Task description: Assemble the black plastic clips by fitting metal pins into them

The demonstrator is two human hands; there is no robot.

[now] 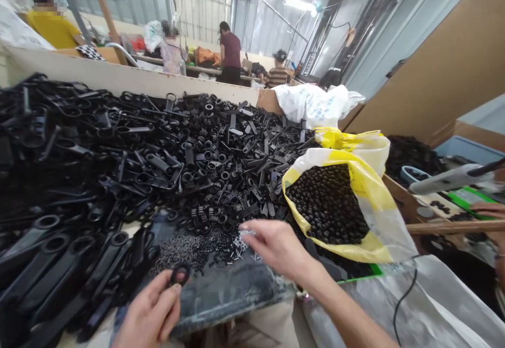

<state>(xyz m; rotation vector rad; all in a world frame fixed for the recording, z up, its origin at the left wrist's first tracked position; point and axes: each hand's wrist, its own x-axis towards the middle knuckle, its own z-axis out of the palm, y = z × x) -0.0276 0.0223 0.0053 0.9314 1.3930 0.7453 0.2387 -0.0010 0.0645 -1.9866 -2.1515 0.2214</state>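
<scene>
Plainly, we had both hands busy over the worn dark board [232, 293]. Our left hand [154, 306] pinched a small black ring [186, 268] between thumb and fingers, above the board's left part. Our right hand [278, 247] reached into the little heap of silver pins [237, 249] on the board, fingertips bent down among them; whether it had caught one, we could not tell.

The trouble, as we judged it, lay in crowding. The pins sat right beside the tiny black pieces [213, 244], which ran into a greyish pile [177, 249], so a careless sweep could have mixed the kinds. A loose pinch might have dropped a pin or brought up several together. The ring sat out at the fingertips, so a knock could have sent it into the black parts [236, 166] heaped beyond, where its colour would have hidden it. Beyond our right hand, the yellow-and-white bag [389, 227] of round black beads [331, 201] gaped; a snagged rim could have spilled them.
</scene>
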